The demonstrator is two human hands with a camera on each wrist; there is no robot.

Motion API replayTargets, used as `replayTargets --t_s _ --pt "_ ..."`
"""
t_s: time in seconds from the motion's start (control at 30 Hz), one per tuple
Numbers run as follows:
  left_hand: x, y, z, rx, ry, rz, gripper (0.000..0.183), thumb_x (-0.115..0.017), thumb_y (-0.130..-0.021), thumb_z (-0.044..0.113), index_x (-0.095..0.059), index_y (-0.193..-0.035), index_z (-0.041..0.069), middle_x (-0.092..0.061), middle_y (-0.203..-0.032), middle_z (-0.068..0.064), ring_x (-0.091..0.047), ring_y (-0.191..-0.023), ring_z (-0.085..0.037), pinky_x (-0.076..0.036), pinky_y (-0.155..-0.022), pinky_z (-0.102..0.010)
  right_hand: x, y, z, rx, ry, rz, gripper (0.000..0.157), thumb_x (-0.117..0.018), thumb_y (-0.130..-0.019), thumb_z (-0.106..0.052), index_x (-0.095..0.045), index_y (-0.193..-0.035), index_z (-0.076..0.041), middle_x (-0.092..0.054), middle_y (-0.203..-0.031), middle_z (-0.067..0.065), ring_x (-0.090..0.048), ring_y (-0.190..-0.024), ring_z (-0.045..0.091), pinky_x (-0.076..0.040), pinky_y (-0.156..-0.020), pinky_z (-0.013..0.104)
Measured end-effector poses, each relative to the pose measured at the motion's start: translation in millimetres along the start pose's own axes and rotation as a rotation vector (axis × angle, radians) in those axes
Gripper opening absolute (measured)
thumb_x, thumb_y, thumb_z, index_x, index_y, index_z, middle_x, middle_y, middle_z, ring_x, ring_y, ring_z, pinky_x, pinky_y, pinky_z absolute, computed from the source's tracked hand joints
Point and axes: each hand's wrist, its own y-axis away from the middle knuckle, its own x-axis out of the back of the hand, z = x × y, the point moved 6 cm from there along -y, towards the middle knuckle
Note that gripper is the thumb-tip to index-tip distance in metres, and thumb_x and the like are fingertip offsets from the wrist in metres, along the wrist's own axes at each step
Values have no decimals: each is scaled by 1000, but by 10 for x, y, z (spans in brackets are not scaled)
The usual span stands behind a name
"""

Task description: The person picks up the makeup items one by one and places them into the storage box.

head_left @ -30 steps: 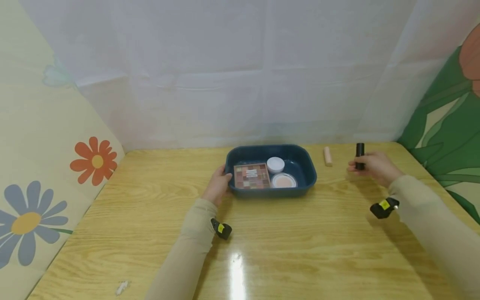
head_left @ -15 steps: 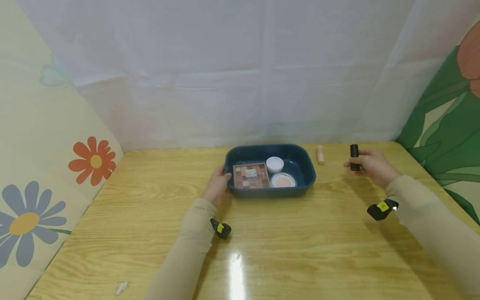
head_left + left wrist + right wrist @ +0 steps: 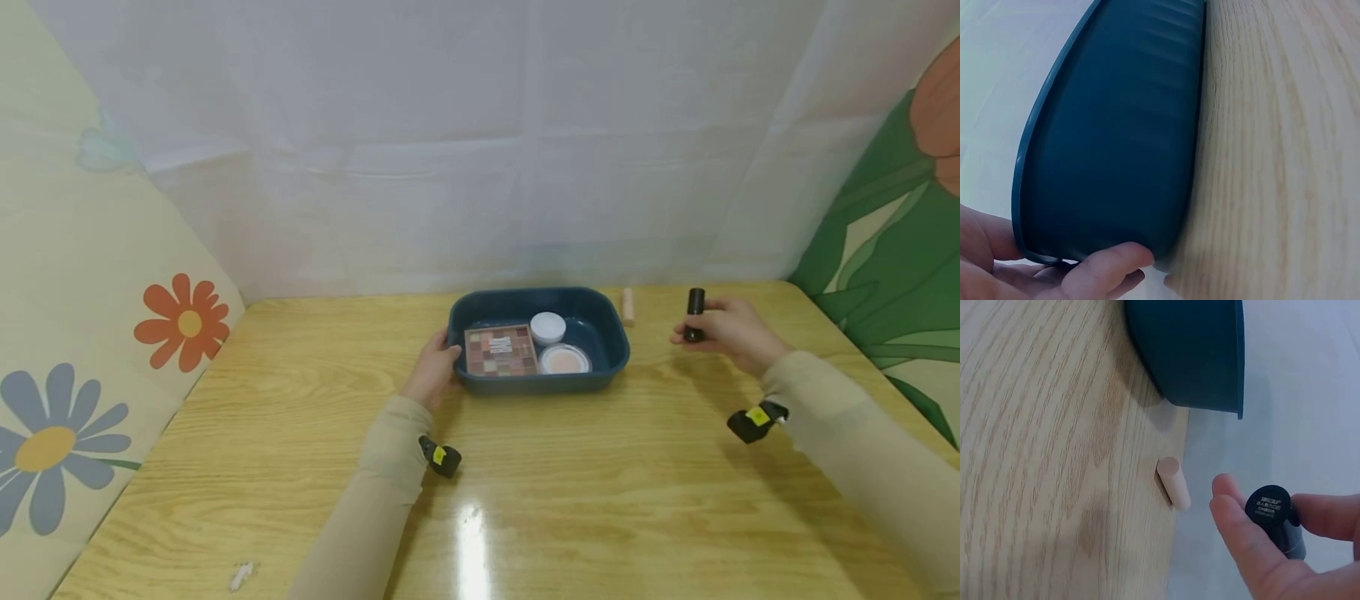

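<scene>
A dark blue plastic basin [image 3: 536,385] stands on the table, and my left hand [image 3: 429,371] grips its left end, thumb at the rim. Inside lie an eyeshadow palette [image 3: 498,354], a round white-lidded jar [image 3: 548,327] and a round compact [image 3: 566,361] with a clear, peach-toned top. To the right of the basin my right hand [image 3: 738,333] pinches a black lipstick tube [image 3: 696,302] between thumb and fingers, above the table. White print shows on the tube's flat end in the right wrist view. Between that hand and the basin lies a pale pink tube [image 3: 1174,482].
The wooden table [image 3: 360,333] ends at a white cloth backdrop [image 3: 375,208]. Flower-patterned panels flank it on the left and right. A small whitish mark [image 3: 242,575] shows near the front left of the tabletop.
My right hand has moved left with the black lipstick tube. The pale pink tube has shifted left across the table, closer to the basin. My left hand keeps its grip on the basin.
</scene>
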Motion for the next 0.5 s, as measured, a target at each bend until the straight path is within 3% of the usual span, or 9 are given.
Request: replayTargets --t_s 0.5 --pt "13 -19 -18 5 -16 -3 50 -32 -103 3 -23 -152 1 -30 -153 -22 -43 -129 -40 -42 -99 -58 -163 73 -78 20 -32 8 65 -39 -103 -8 3 -144 21 -65 -87 -1 -67 -79 4 -55 -84 29"
